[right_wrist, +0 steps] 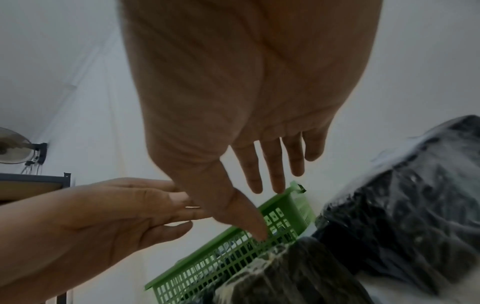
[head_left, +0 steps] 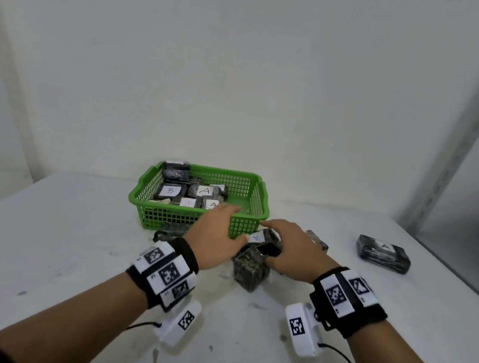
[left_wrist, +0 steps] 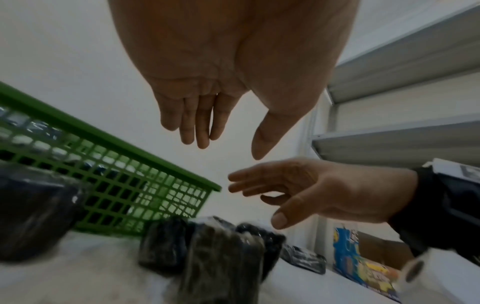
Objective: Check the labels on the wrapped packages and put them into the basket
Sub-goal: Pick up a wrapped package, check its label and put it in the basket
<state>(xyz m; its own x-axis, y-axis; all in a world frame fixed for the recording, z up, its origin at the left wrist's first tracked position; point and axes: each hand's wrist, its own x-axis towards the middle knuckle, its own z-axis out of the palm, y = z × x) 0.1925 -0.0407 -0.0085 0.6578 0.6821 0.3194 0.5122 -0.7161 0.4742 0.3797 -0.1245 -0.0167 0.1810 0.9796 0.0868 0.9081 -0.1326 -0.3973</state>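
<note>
Both forearms reach in from the bottom edge, each wrist wrapped in a black band with square-coded markers, over a white table (head_left: 58, 239). Above a small pile of wrapped packages (head_left: 252, 263) just in front of the green basket (head_left: 156, 218), the left hand (head_left: 218, 231) hovers with its fingers straight and slightly spread, holding nothing; the left wrist view shows its palm bare. Close beside it, the right hand (head_left: 293, 250) also has its fingers extended and apart, gripping nothing, poised over the pile's top package, whose white label (head_left: 257, 236) reads "A". Whether either hand touches that package cannot be told. Inside the basket lie several dark wrapped packages with labels, one marked "B" (head_left: 170, 190) and others marked "A". One more labelled package (head_left: 383, 253) lies on the table well to the right, apart from the pile.
</note>
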